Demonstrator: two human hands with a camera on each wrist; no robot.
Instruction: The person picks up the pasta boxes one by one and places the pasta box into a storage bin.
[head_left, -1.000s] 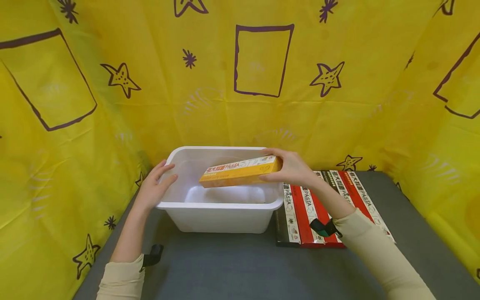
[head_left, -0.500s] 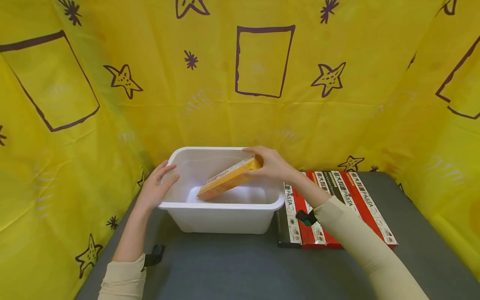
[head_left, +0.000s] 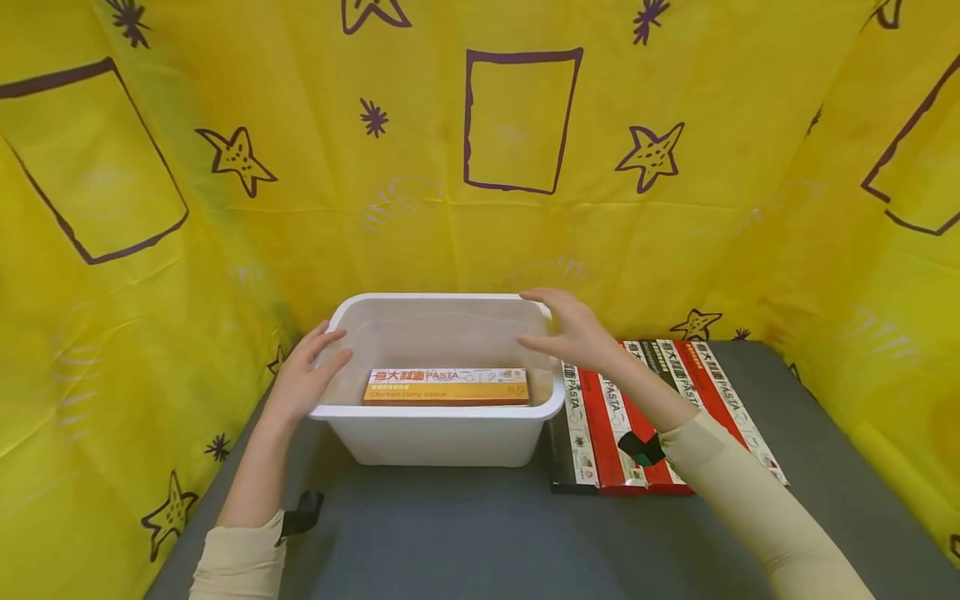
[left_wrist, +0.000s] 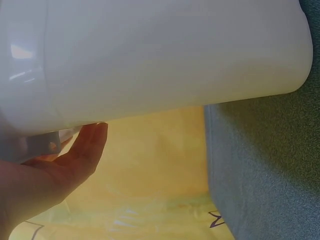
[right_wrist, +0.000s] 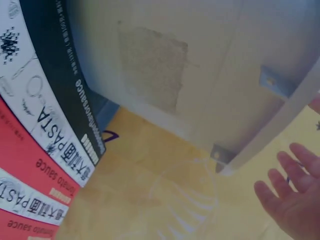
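Note:
A yellow pasta box (head_left: 446, 387) marked "Chicken curry sauce" lies lengthwise inside the white plastic bin (head_left: 442, 435), along its near wall. My left hand (head_left: 302, 377) grips the bin's left rim; the left wrist view has its fingers (left_wrist: 90, 145) bent around the rim from outside. My right hand (head_left: 577, 335) is at the bin's right rim, thumb and fingers spread apart, holding nothing. In the right wrist view those fingers (right_wrist: 285, 185) appear loosely extended beside the rim.
Several red and black pasta boxes (head_left: 615, 433) lie side by side on the grey table (head_left: 450, 533), right of the bin and partly beneath my right forearm. A yellow patterned cloth (head_left: 420, 233) hangs behind and along both sides.
The yellow pasta box has gone from my right hand, tilted over the bin, to lying flat inside. My right hand has let go and moved back right to the rim. The left hand stays put.

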